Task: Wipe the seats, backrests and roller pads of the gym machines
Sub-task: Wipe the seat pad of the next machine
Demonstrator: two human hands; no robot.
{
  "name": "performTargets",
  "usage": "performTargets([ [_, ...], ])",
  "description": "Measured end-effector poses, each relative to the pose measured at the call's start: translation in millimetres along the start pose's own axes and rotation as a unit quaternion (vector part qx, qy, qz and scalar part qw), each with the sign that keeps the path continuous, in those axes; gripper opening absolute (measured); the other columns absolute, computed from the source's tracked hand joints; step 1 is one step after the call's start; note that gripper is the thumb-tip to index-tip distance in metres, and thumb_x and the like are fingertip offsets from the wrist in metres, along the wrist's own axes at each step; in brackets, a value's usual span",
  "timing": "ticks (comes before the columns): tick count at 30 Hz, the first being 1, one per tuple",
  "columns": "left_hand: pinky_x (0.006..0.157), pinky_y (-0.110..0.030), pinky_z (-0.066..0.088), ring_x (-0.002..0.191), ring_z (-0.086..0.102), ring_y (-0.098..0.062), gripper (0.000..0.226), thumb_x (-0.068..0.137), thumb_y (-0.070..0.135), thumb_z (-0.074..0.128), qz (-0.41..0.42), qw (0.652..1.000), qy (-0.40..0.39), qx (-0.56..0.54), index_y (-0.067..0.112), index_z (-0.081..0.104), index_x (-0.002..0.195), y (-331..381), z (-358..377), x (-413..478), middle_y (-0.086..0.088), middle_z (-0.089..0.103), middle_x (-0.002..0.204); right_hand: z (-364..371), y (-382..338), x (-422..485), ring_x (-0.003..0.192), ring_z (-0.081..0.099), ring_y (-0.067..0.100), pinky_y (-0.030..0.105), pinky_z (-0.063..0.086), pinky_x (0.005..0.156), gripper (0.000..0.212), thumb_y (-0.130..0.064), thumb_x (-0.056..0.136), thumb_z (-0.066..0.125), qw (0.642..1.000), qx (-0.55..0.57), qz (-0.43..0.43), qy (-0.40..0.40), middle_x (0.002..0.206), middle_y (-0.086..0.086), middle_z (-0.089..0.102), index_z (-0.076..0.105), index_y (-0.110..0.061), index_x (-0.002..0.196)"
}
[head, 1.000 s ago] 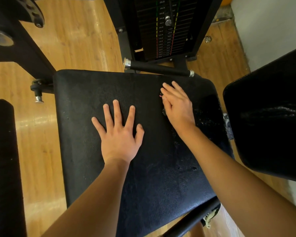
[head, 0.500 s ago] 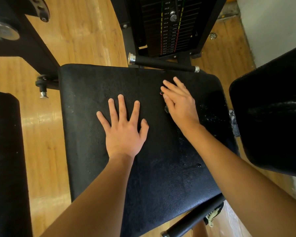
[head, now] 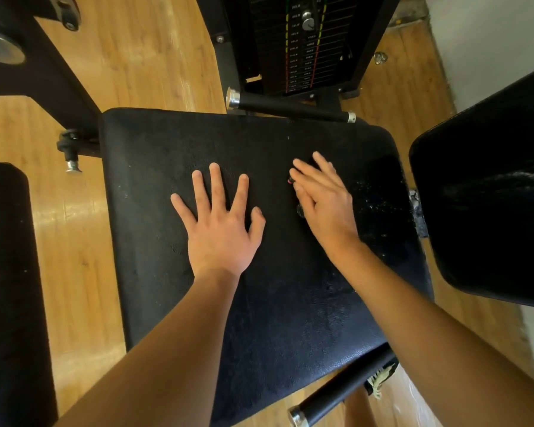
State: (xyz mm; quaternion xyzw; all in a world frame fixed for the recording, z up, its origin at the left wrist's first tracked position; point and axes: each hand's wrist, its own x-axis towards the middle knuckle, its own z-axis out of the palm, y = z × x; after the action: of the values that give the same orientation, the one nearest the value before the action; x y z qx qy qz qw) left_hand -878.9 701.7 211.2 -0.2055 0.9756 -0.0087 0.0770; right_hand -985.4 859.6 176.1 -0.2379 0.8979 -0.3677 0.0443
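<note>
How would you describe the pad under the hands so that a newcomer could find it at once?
Start at the weight stack at the top of the view; a chrome-capped black handle lies in front of it. The seat begins beside that handle, nearer the camera. Unlike the left pad and right pad, it has the left hand and right hand resting on it.

Open seat (head: 154,241) surface runs from the left hand (head: 219,229) out to the left edge, and a gap separates that hand from the right hand (head: 324,204). Right of the right hand only a narrow strip is free before a big black pad (head: 490,211) crowds the seat's edge. A chrome-capped bar (head: 290,107) lies along the far edge with the weight stack (head: 302,44) behind. A frame arm (head: 43,72) and pin (head: 71,155) guard the far-left corner; a second bar (head: 339,392) juts at the near-right corner.
</note>
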Motion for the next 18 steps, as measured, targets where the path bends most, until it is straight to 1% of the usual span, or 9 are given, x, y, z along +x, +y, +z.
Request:
performTargets([
  [3, 0.12, -0.071, 0.003, 0.157, 0.0, -0.04, 0.064, 0.103, 0.056, 0.018, -0.001, 1.0, -0.001, 0.001, 0.031, 0.025, 0.162, 1, 0, 0, -0.015, 0.009, 0.171, -2, 1, -2, 0.149, 0.037, 0.028, 0.046, 0.026, 0.124, 0.027, -0.01, 0.101, 0.062, 1.0, 0.001, -0.001, -0.02, 0.144, 0.004, 0.06, 0.07, -0.009, 0.127],
  [7, 0.12, -0.071, 0.003, 0.157, 0.001, -0.04, 0.063, 0.103, 0.055, 0.019, -0.001, 1.0, 0.002, 0.003, 0.031, 0.027, 0.161, 0, 0, -1, -0.015, 0.01, 0.171, -2, 0, 32, 0.155, 0.022, 0.031, 0.053, 0.022, 0.124, 0.03, -0.016, 0.104, 0.056, 0.998, -0.008, 0.021, -0.056, 0.154, -0.001, 0.05, 0.068, -0.014, 0.132],
  [10, 0.12, -0.07, 0.002, 0.157, 0.001, -0.04, 0.063, 0.103, 0.055, 0.02, 0.0, 1.0, -0.001, 0.0, 0.032, 0.026, 0.161, 0, 0, 1, -0.015, 0.01, 0.171, -1, -4, 50, 0.156, 0.017, 0.03, 0.052, 0.02, 0.123, 0.031, -0.017, 0.106, 0.053, 0.997, -0.02, 0.04, -0.057, 0.157, -0.002, 0.047, 0.066, -0.015, 0.135],
  [12, 0.12, -0.07, 0.003, 0.157, 0.001, -0.04, 0.063, 0.103, 0.055, 0.019, 0.0, 1.0, -0.002, 0.001, 0.032, 0.025, 0.161, 0, 0, 1, -0.014, 0.009, 0.171, -2, -7, 45, 0.157, 0.014, 0.03, 0.053, 0.02, 0.123, 0.033, -0.017, 0.107, 0.052, 0.996, -0.021, 0.063, -0.06, 0.158, -0.005, 0.045, 0.064, -0.018, 0.137],
  [14, 0.12, -0.07, 0.003, 0.157, 0.001, -0.04, 0.063, 0.103, 0.055, 0.019, 0.001, 1.0, -0.002, 0.003, 0.032, 0.025, 0.162, 1, -1, 1, -0.014, 0.009, 0.171, -5, -9, 26, 0.156, 0.017, 0.031, 0.051, 0.02, 0.123, 0.033, -0.016, 0.106, 0.053, 0.997, -0.018, 0.061, -0.053, 0.157, -0.004, 0.046, 0.065, -0.017, 0.137],
  [16, 0.12, -0.07, 0.003, 0.157, 0.0, -0.04, 0.064, 0.103, 0.055, 0.018, 0.002, 1.0, -0.003, 0.002, 0.031, 0.024, 0.162, 0, -1, 1, -0.014, 0.009, 0.171, -6, -10, 2, 0.154, 0.023, 0.031, 0.045, 0.019, 0.122, 0.032, -0.014, 0.104, 0.057, 0.998, -0.02, 0.044, -0.046, 0.154, -0.002, 0.05, 0.067, -0.015, 0.134],
  [18, 0.121, -0.07, 0.003, 0.157, 0.0, -0.039, 0.064, 0.103, 0.056, 0.017, 0.001, 1.0, -0.004, 0.002, 0.031, 0.024, 0.162, 0, -1, 1, -0.014, 0.008, 0.171, -4, -10, -13, 0.153, 0.027, 0.031, 0.045, 0.021, 0.12, 0.03, -0.013, 0.103, 0.06, 0.998, -0.024, 0.036, -0.046, 0.152, -0.001, 0.053, 0.069, -0.015, 0.131],
])
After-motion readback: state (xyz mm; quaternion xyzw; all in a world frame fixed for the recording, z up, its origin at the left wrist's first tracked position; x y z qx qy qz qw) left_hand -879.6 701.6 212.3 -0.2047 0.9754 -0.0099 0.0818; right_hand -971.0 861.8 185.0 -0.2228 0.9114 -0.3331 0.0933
